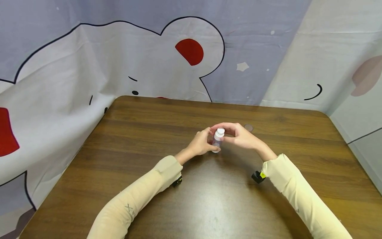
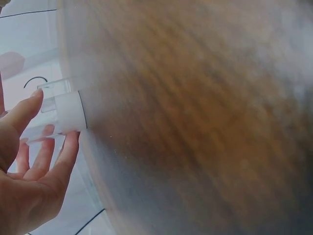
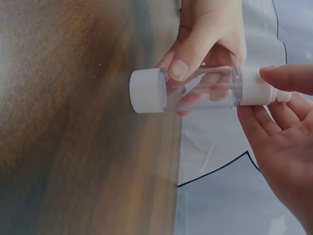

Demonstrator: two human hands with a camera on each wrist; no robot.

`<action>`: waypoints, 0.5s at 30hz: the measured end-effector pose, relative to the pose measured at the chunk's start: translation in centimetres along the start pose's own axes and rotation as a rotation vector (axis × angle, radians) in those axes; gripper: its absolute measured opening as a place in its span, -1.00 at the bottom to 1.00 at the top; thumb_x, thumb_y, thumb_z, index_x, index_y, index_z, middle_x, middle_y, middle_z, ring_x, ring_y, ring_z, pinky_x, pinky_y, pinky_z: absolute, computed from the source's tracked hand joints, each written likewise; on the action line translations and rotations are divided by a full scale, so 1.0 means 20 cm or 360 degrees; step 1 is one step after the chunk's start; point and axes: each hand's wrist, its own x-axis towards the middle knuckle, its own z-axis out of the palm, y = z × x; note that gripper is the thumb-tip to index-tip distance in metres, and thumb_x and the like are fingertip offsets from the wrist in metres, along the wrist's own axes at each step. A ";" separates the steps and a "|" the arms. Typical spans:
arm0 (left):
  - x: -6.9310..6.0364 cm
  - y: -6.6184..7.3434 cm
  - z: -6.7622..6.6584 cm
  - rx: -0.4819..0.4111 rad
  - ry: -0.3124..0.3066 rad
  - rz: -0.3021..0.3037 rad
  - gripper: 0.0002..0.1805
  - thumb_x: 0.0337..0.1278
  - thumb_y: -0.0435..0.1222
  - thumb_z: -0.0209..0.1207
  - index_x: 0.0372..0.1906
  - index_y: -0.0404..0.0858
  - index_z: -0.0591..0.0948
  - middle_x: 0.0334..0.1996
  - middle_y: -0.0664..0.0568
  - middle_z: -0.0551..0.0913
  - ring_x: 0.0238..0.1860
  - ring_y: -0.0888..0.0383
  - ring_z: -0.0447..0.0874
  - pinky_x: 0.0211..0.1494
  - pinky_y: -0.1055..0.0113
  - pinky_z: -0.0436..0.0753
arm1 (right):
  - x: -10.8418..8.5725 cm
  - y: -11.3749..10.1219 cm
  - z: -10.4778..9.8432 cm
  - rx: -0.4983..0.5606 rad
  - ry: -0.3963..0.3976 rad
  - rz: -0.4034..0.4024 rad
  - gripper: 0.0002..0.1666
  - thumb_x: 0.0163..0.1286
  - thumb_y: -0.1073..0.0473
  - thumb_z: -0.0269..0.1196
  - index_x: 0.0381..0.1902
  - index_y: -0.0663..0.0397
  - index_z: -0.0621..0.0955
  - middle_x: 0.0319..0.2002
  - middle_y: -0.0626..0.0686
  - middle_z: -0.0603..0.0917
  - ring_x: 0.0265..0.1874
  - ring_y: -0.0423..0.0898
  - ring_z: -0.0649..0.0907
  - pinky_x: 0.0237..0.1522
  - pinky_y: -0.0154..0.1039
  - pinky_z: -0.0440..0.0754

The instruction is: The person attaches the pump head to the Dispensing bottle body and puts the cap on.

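A small pump bottle with a see-through body, white base and white top stands nearly upright between both hands. My left hand grips the clear body, its thumb across the near side and its fingers behind. Around the white collar and top, my right hand pinches with thumb and fingers. The left wrist view shows the left hand beside the white base. Whether the base touches the table cannot be told.
A small round translucent piece lies on the brown wooden table, just behind the right hand. A printed cloth hangs along the table's back and sides. Black wrist devices sit under the cuffs.
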 end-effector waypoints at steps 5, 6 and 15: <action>0.00 0.00 0.01 0.0043 0.0007 -0.0002 -0.42 -0.23 -0.24 0.52 -0.09 -0.35 0.47 -0.11 -0.15 0.69 -0.26 0.12 0.63 -0.22 0.41 0.52 | -0.01 -0.01 -0.01 -0.0037 -0.0028 0.0039 -0.49 0.30 0.41 0.22 0.23 0.26 0.48 0.15 0.22 0.61 0.10 -0.02 0.63 0.10 -0.41 0.54; 0.00 -0.01 0.01 0.0039 0.0001 -0.0002 -0.42 -0.22 -0.25 0.52 -0.10 -0.35 0.46 -0.11 -0.15 0.68 -0.27 0.13 0.63 -0.23 0.42 0.51 | -0.02 -0.01 -0.02 -0.0046 -0.0029 0.0048 -0.47 0.29 0.42 0.22 0.24 0.26 0.47 0.16 0.22 0.60 0.10 -0.03 0.63 0.10 -0.41 0.55; 0.01 -0.01 0.01 -0.0075 -0.0033 -0.0014 -0.46 -0.20 -0.32 0.50 -0.10 -0.37 0.46 -0.11 -0.22 0.69 -0.24 0.05 0.76 -0.22 0.43 0.62 | -0.03 0.00 -0.03 -0.0031 0.0009 0.0074 -0.46 0.30 0.41 0.22 0.26 0.27 0.45 0.20 0.25 0.56 0.09 0.06 0.64 0.05 -0.34 0.60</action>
